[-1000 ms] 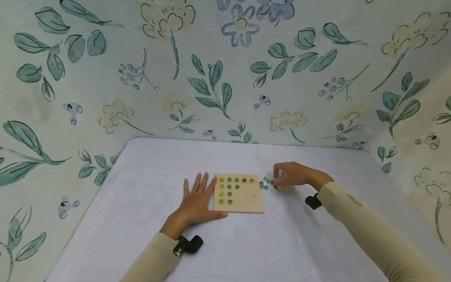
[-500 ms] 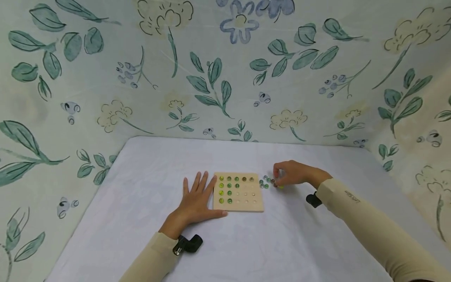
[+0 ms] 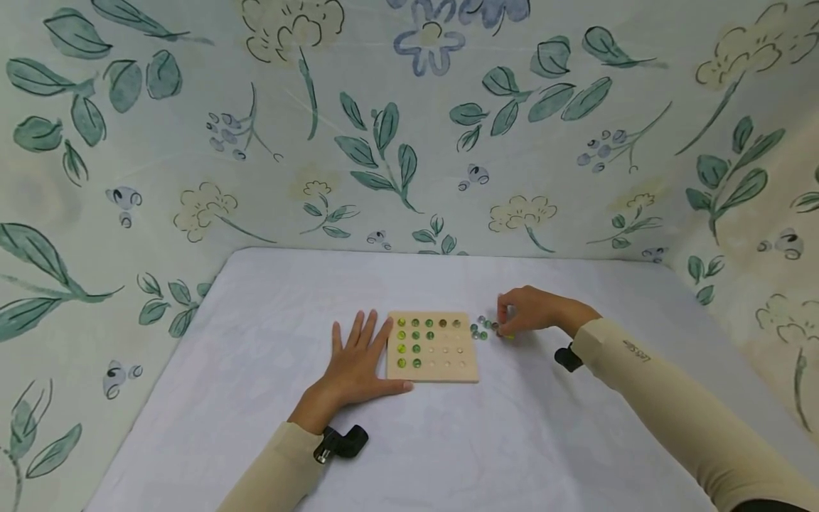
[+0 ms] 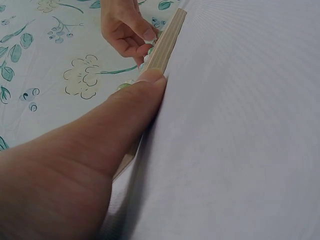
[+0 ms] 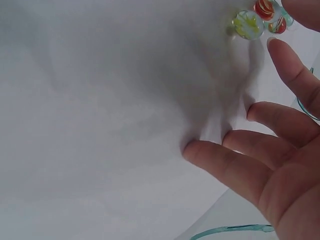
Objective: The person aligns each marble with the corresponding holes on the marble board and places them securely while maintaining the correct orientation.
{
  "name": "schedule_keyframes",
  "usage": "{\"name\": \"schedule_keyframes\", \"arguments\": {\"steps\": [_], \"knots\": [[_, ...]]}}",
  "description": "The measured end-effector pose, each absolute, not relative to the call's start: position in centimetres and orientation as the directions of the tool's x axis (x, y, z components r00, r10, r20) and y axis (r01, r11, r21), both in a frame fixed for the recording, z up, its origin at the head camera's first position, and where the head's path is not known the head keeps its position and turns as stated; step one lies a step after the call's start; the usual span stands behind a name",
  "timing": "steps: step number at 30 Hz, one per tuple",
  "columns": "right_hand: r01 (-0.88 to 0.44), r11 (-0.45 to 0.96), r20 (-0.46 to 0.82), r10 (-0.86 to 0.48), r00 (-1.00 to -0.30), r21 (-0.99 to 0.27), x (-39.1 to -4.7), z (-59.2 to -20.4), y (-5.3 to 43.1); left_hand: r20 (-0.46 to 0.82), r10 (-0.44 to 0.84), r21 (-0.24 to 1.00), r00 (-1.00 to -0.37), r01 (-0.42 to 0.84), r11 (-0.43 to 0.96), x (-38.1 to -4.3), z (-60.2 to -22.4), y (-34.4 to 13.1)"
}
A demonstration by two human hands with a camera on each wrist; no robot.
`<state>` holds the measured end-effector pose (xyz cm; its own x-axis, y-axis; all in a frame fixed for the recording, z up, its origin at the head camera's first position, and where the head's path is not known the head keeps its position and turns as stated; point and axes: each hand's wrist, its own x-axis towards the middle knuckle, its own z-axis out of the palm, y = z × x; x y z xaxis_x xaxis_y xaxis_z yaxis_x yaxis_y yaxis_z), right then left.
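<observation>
A light wooden board (image 3: pixel 441 363) with rows of round hollows lies on the white table. Glass marbles fill its top row and left two columns, plus one more hollow in the second row. My left hand (image 3: pixel 352 370) is spread flat at the board's left side, its thumb pressing along the near edge (image 4: pixel 160 60). To the right of the board, my right hand (image 3: pixel 532 311) is over a small cluster of loose marbles (image 3: pixel 483 327). In the right wrist view its thumb and index finger stand apart beside a yellow-green marble (image 5: pixel 248 25) and red-swirled marbles (image 5: pixel 277 25); its other fingertips touch the cloth.
A white cloth (image 3: pixel 512 434) covers the table. Behind it and at the sides hangs a floral-patterned fabric (image 3: pixel 384 199). Each wrist wears a small black camera, such as the one on the left wrist (image 3: pixel 342 442).
The head view shifts slightly. My right hand stays over the loose marbles with only a tiny movement; the left hand and the board's marbles stay as they were.
</observation>
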<state>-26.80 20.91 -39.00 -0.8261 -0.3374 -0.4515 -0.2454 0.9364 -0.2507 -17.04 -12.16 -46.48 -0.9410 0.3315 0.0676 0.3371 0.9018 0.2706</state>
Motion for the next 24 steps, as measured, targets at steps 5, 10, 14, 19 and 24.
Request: {"name": "schedule_keyframes", "arguments": {"steps": [5,10,14,19,24], "knots": [[-0.260,0.936,-0.448,-0.343,-0.826,-0.238,-26.81,-38.92,20.86,0.081,0.334,0.276,-0.939,0.343,0.898,-17.00,-46.35,-12.17],[-0.267,0.937,-0.445,-0.343,-0.827,-0.226,-26.88,-39.03,20.81,0.077,0.334,0.276,-0.940,0.342,0.898,-17.00,-46.37,-12.22],[-0.255,0.941,-0.453,-0.332,-0.827,-0.223,-26.80,-38.98,20.62,0.070,0.332,0.272,-0.941,0.338,0.901,-17.05,-46.47,-12.24],[-0.250,0.941,-0.456,-0.330,-0.827,-0.228,-26.77,-38.96,20.42,0.069,0.333,0.276,-0.940,0.339,0.899,-17.14,-46.54,-12.25],[-0.225,0.946,-0.468,-0.312,-0.827,-0.233,-26.77,-39.04,20.36,0.068,0.334,0.270,-0.940,0.339,0.901,-17.16,-46.56,-12.22]]}}
